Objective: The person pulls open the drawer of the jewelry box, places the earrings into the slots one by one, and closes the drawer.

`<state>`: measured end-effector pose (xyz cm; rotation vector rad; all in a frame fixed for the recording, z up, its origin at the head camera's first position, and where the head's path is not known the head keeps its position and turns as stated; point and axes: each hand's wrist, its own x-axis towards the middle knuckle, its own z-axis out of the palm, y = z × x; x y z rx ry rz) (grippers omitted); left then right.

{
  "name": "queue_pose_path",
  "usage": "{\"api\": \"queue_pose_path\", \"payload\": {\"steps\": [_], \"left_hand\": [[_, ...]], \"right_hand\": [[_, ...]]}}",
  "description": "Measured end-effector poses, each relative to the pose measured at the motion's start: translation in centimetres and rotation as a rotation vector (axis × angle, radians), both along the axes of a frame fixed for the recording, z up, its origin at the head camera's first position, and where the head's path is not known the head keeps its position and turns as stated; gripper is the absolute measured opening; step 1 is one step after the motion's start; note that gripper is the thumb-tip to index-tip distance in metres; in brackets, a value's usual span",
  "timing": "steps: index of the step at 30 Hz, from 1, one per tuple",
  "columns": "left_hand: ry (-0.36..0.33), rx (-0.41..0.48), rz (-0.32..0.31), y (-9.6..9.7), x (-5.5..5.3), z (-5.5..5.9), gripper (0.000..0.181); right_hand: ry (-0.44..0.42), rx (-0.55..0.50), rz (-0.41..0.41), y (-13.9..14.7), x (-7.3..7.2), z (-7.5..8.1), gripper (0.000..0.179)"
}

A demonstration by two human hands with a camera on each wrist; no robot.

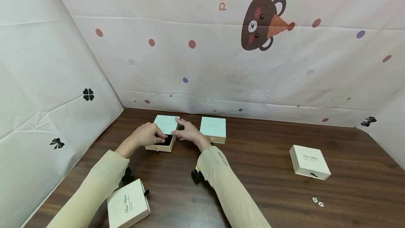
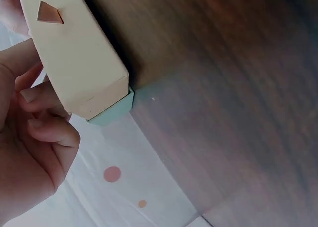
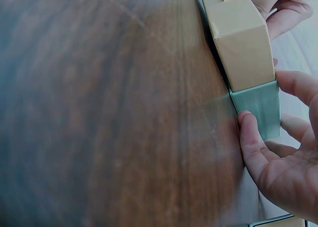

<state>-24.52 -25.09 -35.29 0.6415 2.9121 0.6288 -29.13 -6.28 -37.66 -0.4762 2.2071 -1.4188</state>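
A small drawer box with a teal sleeve [image 1: 166, 124] stands near the back edge, its cream drawer [image 2: 74, 53] pulled partly out toward me and showing a black lining. My right hand [image 1: 188, 132] grips the sleeve from the right, thumb low on its side and fingers higher up, as the right wrist view shows. My left hand [image 1: 147, 135] reaches over the drawer from the left. Its fingers are bent, with thumb and fingertips close together at the black lining. Whether a small thing is pinched there, I cannot tell.
A second teal box [image 1: 213, 127] stands just right of my right hand. One white box [image 1: 310, 162] sits at the right, another [image 1: 128, 203] lies front left beneath my left forearm. Two small flower-shaped pieces [image 1: 317, 202] lie front right. A printed cloth [image 1: 215, 62] hangs behind the table.
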Motion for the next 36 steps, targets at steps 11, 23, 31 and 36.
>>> {"api": "queue_pose_path", "payload": {"steps": [11,23,31,36], "left_hand": [[0.01,-0.054,0.068,0.6,0.1,0.5,0.01],[-0.017,0.136,0.022,-0.5,0.3,0.3,0.017],[-0.066,0.228,0.135,-2.5,1.4,0.9,0.024],[-0.055,0.261,0.155,-3.6,2.1,0.8,0.028]], "right_hand": [[-0.001,-0.004,-0.012,-0.1,-0.1,0.0,0.067],[0.012,-0.006,-0.003,0.1,0.0,-0.1,0.067],[0.055,-0.003,0.026,0.1,0.0,-0.2,0.066],[0.061,-0.022,0.037,0.2,-0.1,-0.4,0.066]]}}
